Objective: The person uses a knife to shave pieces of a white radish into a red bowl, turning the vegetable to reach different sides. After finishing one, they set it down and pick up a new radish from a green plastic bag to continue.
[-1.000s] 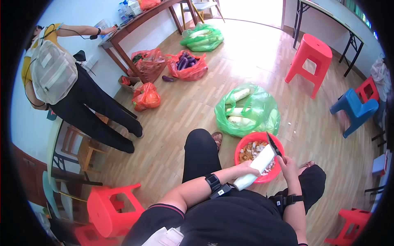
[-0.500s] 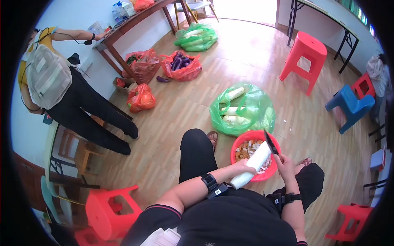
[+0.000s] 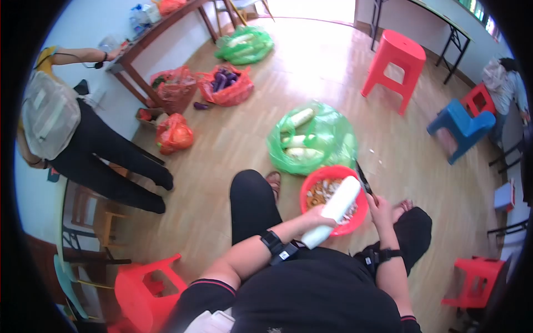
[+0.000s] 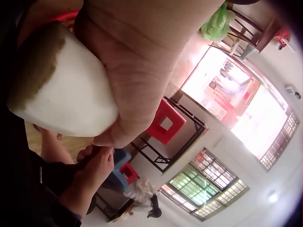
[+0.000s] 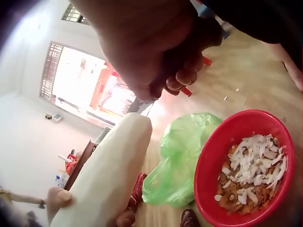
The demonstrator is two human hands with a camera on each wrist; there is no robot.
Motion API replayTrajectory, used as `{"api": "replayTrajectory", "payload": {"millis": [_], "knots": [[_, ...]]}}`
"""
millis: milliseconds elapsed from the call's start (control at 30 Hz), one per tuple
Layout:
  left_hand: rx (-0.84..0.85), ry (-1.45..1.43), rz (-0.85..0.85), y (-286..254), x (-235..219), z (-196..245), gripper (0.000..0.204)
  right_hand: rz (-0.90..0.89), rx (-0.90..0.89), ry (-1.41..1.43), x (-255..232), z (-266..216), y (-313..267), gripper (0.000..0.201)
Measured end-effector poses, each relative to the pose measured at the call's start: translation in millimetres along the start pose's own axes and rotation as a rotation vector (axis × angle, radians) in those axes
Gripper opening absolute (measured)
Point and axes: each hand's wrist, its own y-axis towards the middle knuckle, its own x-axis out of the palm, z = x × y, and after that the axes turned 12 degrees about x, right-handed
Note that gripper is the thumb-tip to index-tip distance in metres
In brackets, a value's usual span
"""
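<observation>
My left hand (image 3: 316,218) grips a peeled white radish (image 3: 340,202) near its lower end, thumb and fingers round it. The radish slants over a red basin (image 3: 305,201) of orange and white peelings. A brownish end of the radish shows in the left wrist view. My right hand (image 3: 381,213) holds a knife (image 3: 363,177) by its handle, the dark blade pointing up and away just right of the radish's far end. In the right wrist view, the right hand (image 5: 156,52) is above the radish's tip, and much of the knife is hidden.
Beyond the basin lies a green bag (image 3: 341,130) of white radishes. Red bags, one with eggplants (image 3: 223,80), lie by a wooden table at the left. A person with a backpack (image 3: 50,114) stands there. A red stool (image 3: 397,50) and a blue stool (image 3: 461,125) stand at the right.
The head view has shifted, so the room appears further left and up. The knife has moved from against the radish's far end to a little right of it. Both hands keep their holds.
</observation>
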Motion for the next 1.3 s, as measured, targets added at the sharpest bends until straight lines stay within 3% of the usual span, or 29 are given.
{"api": "replayTrajectory", "payload": {"millis": [67,100,233,300,467,533,700,733,833,900,967,1100,1200,1300], "knots": [[-0.014,0.02,0.018,4.1,-3.4,-8.9,0.058,-0.067,0.014,0.121,6.0,7.9,2.3,0.042],[-0.021,0.01,0.033,3.4,-2.8,-6.5,0.057,-0.149,0.131,0.174,5.5,5.5,1.1,0.037],[0.073,-0.031,0.067,11.7,-10.5,-30.5,0.058,-0.208,0.023,0.235,2.9,-20.0,-13.0,0.031],[0.073,-0.044,0.108,14.8,-13.6,-38.7,0.058,-0.233,-0.137,0.237,8.7,-19.5,-14.5,0.028],[-0.01,-0.051,0.119,11.2,-11.2,-29.3,0.049,-0.297,-0.185,0.076,0.5,-38.0,-27.9,0.03],[-0.033,-0.048,0.107,9.5,-9.8,-23.9,0.048,-0.349,-0.302,0.001,0.1,-41.1,-31.1,0.032],[-0.083,-0.029,0.087,11.3,-11.9,-23.1,0.047,-0.419,-0.311,-0.001,-2.9,-45.0,-35.1,0.035],[-0.044,0.008,0.15,9.0,-6.9,-19.9,0.05,-0.366,-0.287,-0.037,-1.0,-40.5,-32.3,0.035],[0.03,0.112,0.081,10.0,-10.0,-22.4,0.059,-0.253,-0.192,-0.015,0.2,-27.3,-20.5,0.036],[-0.005,0.108,0.066,9.4,-11.3,-22.9,0.06,0.035,-0.045,0.029,-4.9,-21.8,-11.5,0.036],[-0.003,0.122,0.075,8.7,-9.4,-19.5,0.061,0.105,-0.007,-0.117,-11.8,-19.4,-11.1,0.034],[0.037,0.11,0.124,11.6,-10.5,-26.9,0.056,0.008,-0.052,-0.039,-13.5,-36.5,-24.7,0.035],[-0.004,0.084,0.105,11.7,-9.7,-22.1,0.057,-0.257,-0.134,-0.075,-11.0,-45.0,-33.3,0.036],[-0.013,0.092,0.097,10.5,-9.4,-21.7,0.058,-0.267,-0.204,-0.172,-7.2,-41.2,-33.0,0.036]]}}
